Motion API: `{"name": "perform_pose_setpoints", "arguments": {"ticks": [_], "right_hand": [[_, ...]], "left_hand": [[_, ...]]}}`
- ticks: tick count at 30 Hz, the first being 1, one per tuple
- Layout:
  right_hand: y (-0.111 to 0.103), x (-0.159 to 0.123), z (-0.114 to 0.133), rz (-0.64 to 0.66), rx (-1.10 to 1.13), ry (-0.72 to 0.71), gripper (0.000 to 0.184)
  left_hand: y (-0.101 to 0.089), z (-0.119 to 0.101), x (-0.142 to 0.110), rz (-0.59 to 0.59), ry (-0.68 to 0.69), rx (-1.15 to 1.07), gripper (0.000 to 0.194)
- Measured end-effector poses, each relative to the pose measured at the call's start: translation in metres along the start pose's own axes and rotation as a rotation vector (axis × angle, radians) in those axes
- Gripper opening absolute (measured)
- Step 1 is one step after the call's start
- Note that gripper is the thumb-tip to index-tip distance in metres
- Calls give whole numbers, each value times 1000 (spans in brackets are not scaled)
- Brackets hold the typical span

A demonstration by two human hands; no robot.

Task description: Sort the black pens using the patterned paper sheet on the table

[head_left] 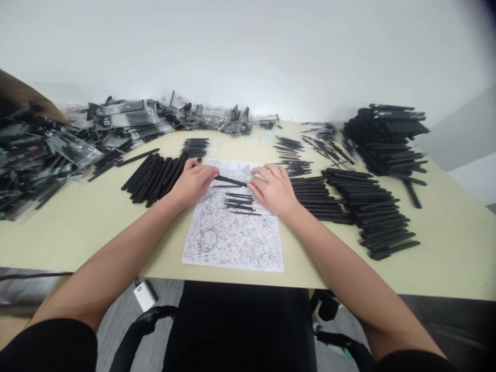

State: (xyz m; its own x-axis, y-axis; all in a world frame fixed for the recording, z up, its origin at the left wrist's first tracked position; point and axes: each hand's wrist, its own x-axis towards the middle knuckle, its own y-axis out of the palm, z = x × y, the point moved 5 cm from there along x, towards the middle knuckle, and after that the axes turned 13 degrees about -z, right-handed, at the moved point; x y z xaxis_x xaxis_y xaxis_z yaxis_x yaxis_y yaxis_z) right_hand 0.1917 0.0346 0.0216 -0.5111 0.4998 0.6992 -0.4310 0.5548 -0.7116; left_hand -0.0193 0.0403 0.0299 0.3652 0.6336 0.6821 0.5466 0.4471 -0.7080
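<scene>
My left hand (194,182) and my right hand (273,189) hold a slim black pen (231,181) between them, one at each end, just above a sheet of white paper covered in dense black scribbles (232,245). A few thin black pens or refills (238,202) lie on that sheet below the held pen. Left of my left hand lies a bed of black pens (153,178). Right of my right hand, more black pens lie in overlapping rows (321,199).
A tall stack of black pens (382,137) rises at the right of the pale yellow table (434,243). Heaps of pens in clear packets (127,119) cover the back left. A white wall stands behind, and a small white device (145,296) lies on the floor below the table edge.
</scene>
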Motion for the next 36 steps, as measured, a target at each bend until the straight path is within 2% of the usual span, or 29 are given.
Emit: {"name": "perform_pose_setpoints", "arguments": {"ticks": [12,18,24,28,32,36], "right_hand": [[-1,0,3,-5,46,-17,21],[-3,-1,0,-24,23,34,33],[-2,-1,-1,-31,34,-5,22],[-6,0,-4,-59,31,38,17],[-5,0,-7,-2,0,94,28],[-2,-1,-7,77,-7,87,32]], "left_hand": [[-3,-2,0,-28,32,20,31],[-6,0,-1,-44,-5,18,28],[-7,-1,0,-55,7,8,27],[-6,-2,0,-45,19,-1,28],[-5,-1,-1,-41,-1,7,29],[-4,1,-1,-39,-12,7,30]]}}
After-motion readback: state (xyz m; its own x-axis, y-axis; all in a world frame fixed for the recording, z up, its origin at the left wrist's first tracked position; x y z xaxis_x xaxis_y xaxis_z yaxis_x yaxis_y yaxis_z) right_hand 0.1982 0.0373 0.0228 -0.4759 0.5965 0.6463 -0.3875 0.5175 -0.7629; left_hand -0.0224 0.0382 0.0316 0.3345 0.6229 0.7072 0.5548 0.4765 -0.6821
